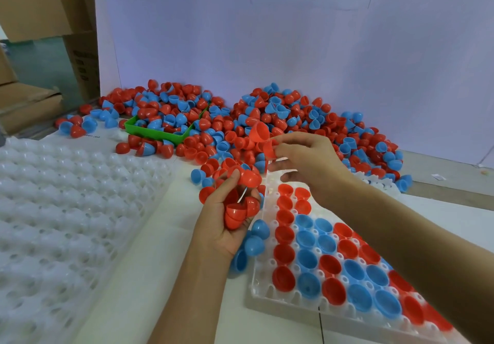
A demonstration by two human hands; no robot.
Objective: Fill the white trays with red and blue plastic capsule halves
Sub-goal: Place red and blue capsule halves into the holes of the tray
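Red capsule halves [263, 140], probably light, stiff and slick, are pinched by their rims in the right hand [307, 161] above the white tray [267, 303], while the left hand [227, 215] cups a nested red stack [238, 214].

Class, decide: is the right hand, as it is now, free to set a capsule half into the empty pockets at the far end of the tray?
Probably yes: the right hand hovers just over the white plastic tray, pinching red plastic capsule halves, with nothing between.

Left grip [227, 218], right grip [307, 160]: bare, ungloved; both forearms bare to frame edge.
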